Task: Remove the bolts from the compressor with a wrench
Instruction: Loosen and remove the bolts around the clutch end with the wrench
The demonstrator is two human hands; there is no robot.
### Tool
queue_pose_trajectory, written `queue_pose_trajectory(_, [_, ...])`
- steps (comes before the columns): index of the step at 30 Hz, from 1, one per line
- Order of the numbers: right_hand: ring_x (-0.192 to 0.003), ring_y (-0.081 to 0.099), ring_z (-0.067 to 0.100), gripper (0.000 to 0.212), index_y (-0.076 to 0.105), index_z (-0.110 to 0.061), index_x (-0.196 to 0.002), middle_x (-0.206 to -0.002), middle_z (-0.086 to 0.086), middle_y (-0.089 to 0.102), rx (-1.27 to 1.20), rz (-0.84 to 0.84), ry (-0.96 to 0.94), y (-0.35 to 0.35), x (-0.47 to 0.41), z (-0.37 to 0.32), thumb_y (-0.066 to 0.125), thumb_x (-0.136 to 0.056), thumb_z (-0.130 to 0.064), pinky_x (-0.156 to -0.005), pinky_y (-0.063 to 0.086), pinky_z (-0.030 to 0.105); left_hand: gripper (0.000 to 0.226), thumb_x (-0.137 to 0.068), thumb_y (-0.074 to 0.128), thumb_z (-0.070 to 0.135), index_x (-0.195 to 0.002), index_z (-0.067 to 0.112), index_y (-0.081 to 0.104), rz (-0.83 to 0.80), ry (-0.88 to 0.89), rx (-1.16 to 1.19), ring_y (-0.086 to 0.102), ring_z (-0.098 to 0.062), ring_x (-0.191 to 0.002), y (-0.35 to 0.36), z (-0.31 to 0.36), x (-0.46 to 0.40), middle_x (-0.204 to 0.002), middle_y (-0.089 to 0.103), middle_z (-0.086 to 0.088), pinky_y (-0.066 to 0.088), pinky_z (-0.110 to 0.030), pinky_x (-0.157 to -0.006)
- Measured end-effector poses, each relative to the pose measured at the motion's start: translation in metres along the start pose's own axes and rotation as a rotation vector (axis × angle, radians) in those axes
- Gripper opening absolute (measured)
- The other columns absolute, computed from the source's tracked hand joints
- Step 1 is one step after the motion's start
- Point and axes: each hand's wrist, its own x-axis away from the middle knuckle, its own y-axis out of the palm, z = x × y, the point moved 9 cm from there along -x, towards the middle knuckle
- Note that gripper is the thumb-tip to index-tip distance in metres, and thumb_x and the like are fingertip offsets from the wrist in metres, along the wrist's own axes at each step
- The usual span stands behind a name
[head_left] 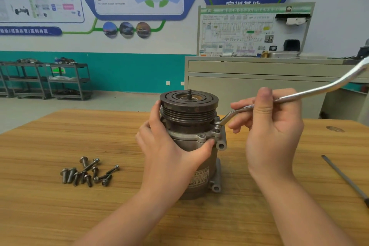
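A grey metal compressor (196,126) with a dark grooved pulley on top stands upright on the wooden table (60,205). My left hand (167,146) grips its body from the left, thumb across the front flange. My right hand (267,126) holds the shaft of a long bent silver wrench (311,92), whose ring end sits on a bolt (217,127) at the compressor's right flange. Several loose bolts (89,171) lie in a pile on the table to the left.
A thin dark rod-like tool (343,177) lies on the table at the right edge. Behind the table stand a grey cabinet (259,78) with a wiring-diagram board and metal shelving carts (48,80) by the teal wall.
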Motion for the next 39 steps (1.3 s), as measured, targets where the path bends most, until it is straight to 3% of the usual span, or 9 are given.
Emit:
queue_pose_trajectory(5, [-0.052,0.058,0.011,0.023,0.047,-0.021,-0.089,-0.073,0.008,0.061,0.180,-0.221,-0.385,0.024,0.023,-0.024,0.039,-0.104,-0.037,-0.050,0.046,0.023,0.118,-0.055,0.076,0.062,-0.147,0.040,0.006,-0.006,0.002,0.007,0.020,-0.006,-0.123,0.000,-0.001,0.001,-0.125,0.027,0.009,0.024,-0.027,-0.102])
queue_pose_trajectory(8, [-0.053,0.054,0.013,0.021,0.048,-0.021,-0.094,-0.075,0.013,0.058,0.124,-0.245,-0.452,0.028,0.034,-0.028,0.035,-0.105,-0.032,-0.052,0.044,0.024,0.121,-0.056,0.078,0.061,-0.148,0.038,0.004,-0.016,0.000,-0.001,0.019,-0.006,-0.123,0.000,0.000,0.001,-0.126,0.027,0.008,0.022,-0.026,-0.101])
queue_pose_trajectory(10, [-0.046,0.052,0.014,0.018,0.044,-0.027,-0.093,-0.071,0.012,0.059,-0.002,-0.045,-0.287,0.011,0.026,-0.017,0.032,-0.106,-0.030,-0.048,0.042,0.022,0.124,-0.053,0.074,0.063,-0.150,0.034,0.002,-0.023,-0.010,-0.014,0.016,-0.001,-0.119,0.000,0.000,0.000,-0.123,0.023,0.010,0.019,-0.025,-0.102])
queue_pose_trajectory(13, [-0.036,0.046,0.018,0.024,0.039,-0.015,-0.085,-0.060,0.007,0.062,-0.258,0.277,0.293,-0.018,0.015,0.043,0.030,-0.105,-0.025,-0.043,0.037,0.018,0.127,-0.052,0.072,0.064,-0.152,0.031,0.001,-0.030,-0.024,-0.019,0.012,0.002,-0.115,0.000,-0.001,-0.001,-0.122,0.019,0.012,0.018,-0.025,-0.103])
queue_pose_trajectory(16, [-0.040,0.048,0.015,0.025,0.044,-0.013,-0.084,-0.060,0.008,0.061,-0.564,0.173,0.818,-0.008,0.015,0.089,0.033,-0.105,-0.021,-0.043,0.040,0.018,0.127,-0.052,0.071,0.065,-0.152,0.031,0.000,-0.034,-0.033,-0.013,0.008,0.005,-0.113,0.001,-0.002,0.000,-0.122,0.018,0.013,0.017,-0.024,-0.102])
queue_pose_trajectory(18, [-0.047,0.054,0.015,0.027,0.047,-0.013,-0.083,-0.065,0.009,0.065,-0.669,0.144,0.885,-0.007,0.011,0.092,0.034,-0.104,-0.022,-0.047,0.045,0.019,0.127,-0.051,0.070,0.066,-0.151,0.033,0.000,-0.036,-0.037,-0.009,0.008,0.007,-0.112,0.001,-0.002,0.000,-0.122,0.017,0.014,0.018,-0.024,-0.101])
queue_pose_trajectory(22, [-0.048,0.058,0.014,0.027,0.046,-0.013,-0.084,-0.066,0.009,0.068,-0.634,0.237,0.707,-0.017,0.002,0.077,0.039,-0.104,-0.031,-0.048,0.048,0.020,0.127,-0.051,0.071,0.067,-0.151,0.035,0.000,-0.042,-0.039,-0.021,0.009,0.006,-0.112,0.001,-0.004,-0.002,-0.121,0.017,0.015,0.020,-0.024,-0.099])
queue_pose_trajectory(34, [-0.047,0.057,0.018,0.019,0.044,-0.030,-0.087,-0.068,0.003,0.066,-0.078,0.034,0.045,-0.003,0.005,0.006,0.034,-0.103,-0.028,-0.049,0.045,0.028,0.123,-0.049,0.068,0.068,-0.150,0.035,0.007,-0.037,-0.015,-0.037,0.016,0.001,-0.113,0.004,-0.002,-0.003,-0.124,0.027,0.010,0.023,-0.022,-0.096])
queue_pose_trajectory(39, [-0.052,0.055,0.018,0.016,0.039,-0.029,-0.095,-0.076,0.009,0.061,0.066,0.070,-0.227,0.006,0.025,-0.018,0.030,-0.104,-0.021,-0.053,0.044,0.028,0.122,-0.048,0.065,0.069,-0.149,0.037,0.005,-0.063,-0.005,-0.022,0.015,0.001,-0.114,0.006,-0.003,-0.003,-0.122,0.024,0.012,0.025,-0.009,-0.086])
